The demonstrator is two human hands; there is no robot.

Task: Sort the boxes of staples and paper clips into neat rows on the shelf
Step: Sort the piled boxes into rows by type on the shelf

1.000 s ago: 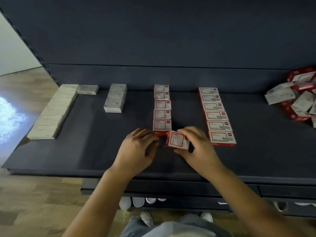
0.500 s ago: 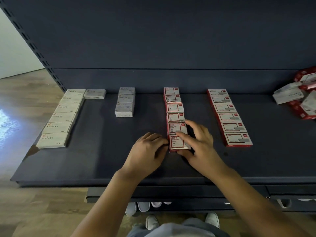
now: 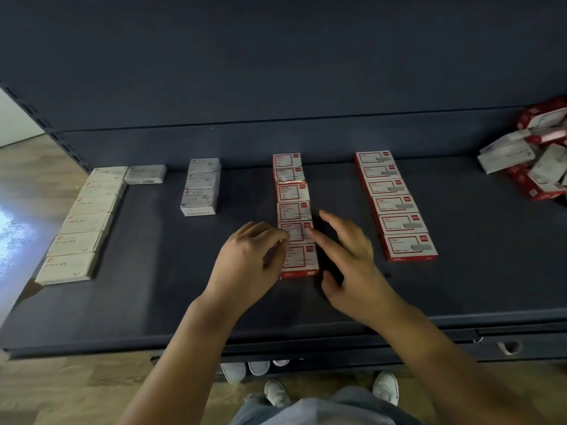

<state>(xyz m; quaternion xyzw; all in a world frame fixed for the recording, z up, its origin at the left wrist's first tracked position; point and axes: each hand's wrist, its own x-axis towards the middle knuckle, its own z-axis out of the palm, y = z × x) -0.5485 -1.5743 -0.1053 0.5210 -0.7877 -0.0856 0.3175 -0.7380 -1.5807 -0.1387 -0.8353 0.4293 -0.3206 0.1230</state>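
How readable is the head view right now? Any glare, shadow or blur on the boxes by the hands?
Head view: dim overall; glare on the floor at left; the hands throw dark shadow beside the front red box; its small print is blurred; wide-angle bend tilts the white row; the pile is cut off at right.

bare forearms, grey trousers point(image 3: 322, 409), white shoes point(image 3: 386, 388)

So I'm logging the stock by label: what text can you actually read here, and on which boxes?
"STAPLES": on the front white cardboard boxes of the far-left row.
"STAPLES", upside down: white box in the loose pile at right.
Red-and-white boxes of the two middle-right rows: print too blurred.
Short white stack: unreadable.
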